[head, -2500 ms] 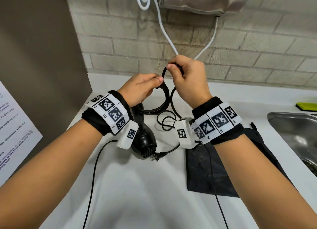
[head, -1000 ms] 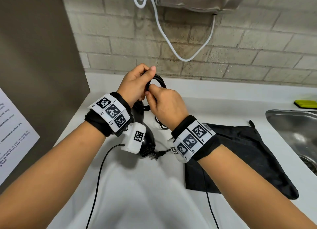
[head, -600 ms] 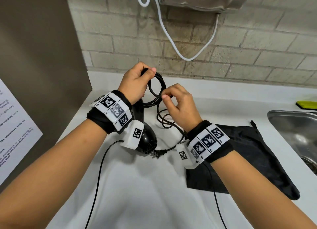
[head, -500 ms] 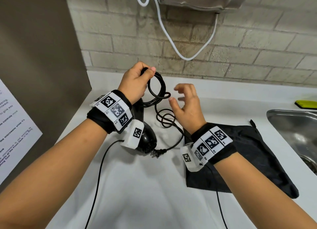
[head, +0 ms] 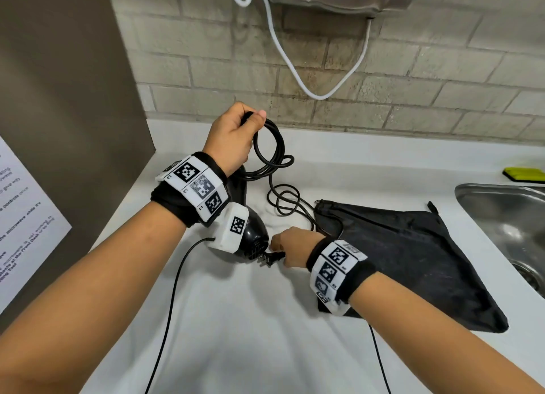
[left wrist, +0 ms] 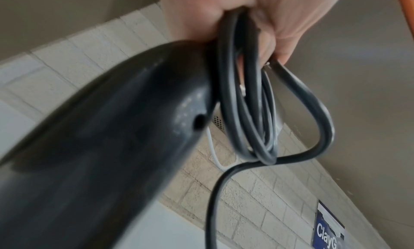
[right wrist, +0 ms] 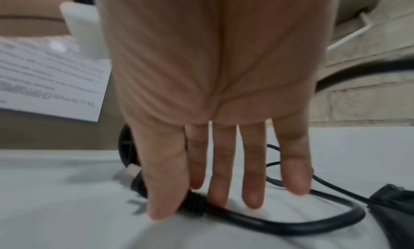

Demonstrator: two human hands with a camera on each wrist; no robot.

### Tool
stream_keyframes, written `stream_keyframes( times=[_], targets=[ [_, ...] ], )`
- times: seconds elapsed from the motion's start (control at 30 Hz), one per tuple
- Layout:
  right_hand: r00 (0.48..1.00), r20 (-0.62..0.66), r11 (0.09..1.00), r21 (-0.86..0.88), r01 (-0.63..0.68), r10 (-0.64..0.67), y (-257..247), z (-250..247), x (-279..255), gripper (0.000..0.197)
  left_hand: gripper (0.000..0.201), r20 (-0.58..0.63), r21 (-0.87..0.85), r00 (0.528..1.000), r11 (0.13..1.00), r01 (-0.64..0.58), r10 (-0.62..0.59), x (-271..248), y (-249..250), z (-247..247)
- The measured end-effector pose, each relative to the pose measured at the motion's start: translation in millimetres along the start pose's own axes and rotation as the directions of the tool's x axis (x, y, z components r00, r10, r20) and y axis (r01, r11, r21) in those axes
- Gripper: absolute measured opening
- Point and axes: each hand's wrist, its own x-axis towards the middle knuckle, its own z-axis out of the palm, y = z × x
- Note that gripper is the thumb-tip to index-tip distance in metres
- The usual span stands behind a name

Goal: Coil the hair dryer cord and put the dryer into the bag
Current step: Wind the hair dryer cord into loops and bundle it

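White counter (head: 241, 320), smooth, backed by a grey brick wall (head: 413, 78); a brown panel (head: 67, 84) closes the side beyond the left hand's grip, bearing a printed notice (head: 26, 216). A stainless sink (head: 507, 216) lies well to the right of both grips, a yellow-green sponge (head: 523, 174) on the ledge behind it.

Black hair dryer (head: 250, 231): long axis runs from the left hand (head: 233, 140) down toward the viewer, grille end nearest the right hand (head: 290, 247), handle end up under the left grip. Left grip is curled tight around several loops of black cord (head: 269, 154), pinning them against the handle. Loose cord trails from those loops across the counter to the plug (head: 269, 259).

Right grip: fingers extended downward, thumb and forefinger pinching the plug's ribbed collar just beside the grille.

Black bag (head: 407, 255) lies flat directly right of the right grip, with cord crossing its near corner. A white cable (head: 295, 69) hangs on the wall above.
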Motion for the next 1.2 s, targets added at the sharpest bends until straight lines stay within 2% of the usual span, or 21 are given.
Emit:
stream_keyframes(
  times=[0.13, 0.23, 0.33, 0.47, 0.53, 0.63, 0.7, 0.8, 0.87, 0.97, 1.13, 1.2],
  targets=[
    [0.997, -0.048, 0.988, -0.142, -0.062, 0.056, -6.1, 1.3, 10.4, 0.035, 0.027, -0.001, -0.014, 1.000, 1.000, 0.008, -0.008, -0.6, 1.9, -2.4],
    [0.995, -0.058, 0.981, -0.174, -0.087, 0.078, -8.9, 3.1, 15.4, 0.025, 0.028, -0.005, -0.032, 1.000, 0.999, 0.018, -0.018, -0.2, 2.1, -5.2],
    [0.992, -0.096, 0.988, -0.123, -0.091, 0.079, -6.7, 4.4, 14.6, 0.028, 0.028, -0.015, -0.040, 1.000, 0.999, 0.019, -0.020, -0.4, 1.7, -8.3],
    [0.979, -0.188, 0.987, -0.121, -0.105, 0.081, 4.6, -3.1, 6.6, 0.030, 0.029, -0.024, -0.069, 0.999, 0.997, 0.025, -0.027, -1.6, 1.7, -9.5],
    [0.963, -0.256, 0.993, -0.060, -0.101, 0.082, 11.7, -11.1, 0.9, 0.030, 0.030, -0.027, -0.089, 0.999, 0.996, 0.028, -0.030, -2.6, 1.9, -8.5],
    [0.894, -0.430, 0.986, 0.152, -0.067, 0.127, 19.9, -28.4, -9.9, 0.023, 0.030, -0.030, -0.099, 0.999, 0.995, 0.026, -0.029, -3.8, 2.2, -6.5],
    [0.831, -0.547, 0.961, 0.270, 0.060, 0.102, 20.9, -38.4, -18.4, 0.013, 0.030, -0.040, -0.086, 0.999, 0.996, 0.014, -0.017, -3.5, 1.6, -5.7],
    [0.766, -0.638, 0.917, 0.259, 0.303, -0.073, 9.1, -47.8, -33.3, 0.010, 0.030, -0.061, -0.070, 0.998, 0.997, 0.008, -0.013, -1.8, 1.1, -4.9],
    [0.723, -0.680, 0.902, 0.226, 0.368, -0.124, 0.0, -50.1, -37.8, 0.012, 0.029, -0.059, -0.069, 0.998, 0.998, 0.005, -0.009, -1.2, 1.0, -4.1],
    [0.650, -0.759, 0.885, 0.271, 0.378, -0.045, -9.7, -54.9, -36.7, 0.016, 0.029, -0.041, -0.051, 0.999, 0.999, -0.005, 0.003, -2.7, 1.9, -2.1],
    [0.586, -0.804, 0.886, 0.339, 0.315, 0.099, -22.5, -66.9, -28.5, 0.018, 0.029, -0.030, 0.000, 0.999, 0.999, -0.038, 0.038, -4.1, 4.0, -0.2],
    [0.511, -0.835, 0.834, 0.421, 0.357, 0.203, -24.9, -72.8, -27.2, 0.012, 0.029, -0.007, -0.026, 1.000, 0.999, -0.025, 0.025, -5.4, 5.4, 0.2]
  ],
)
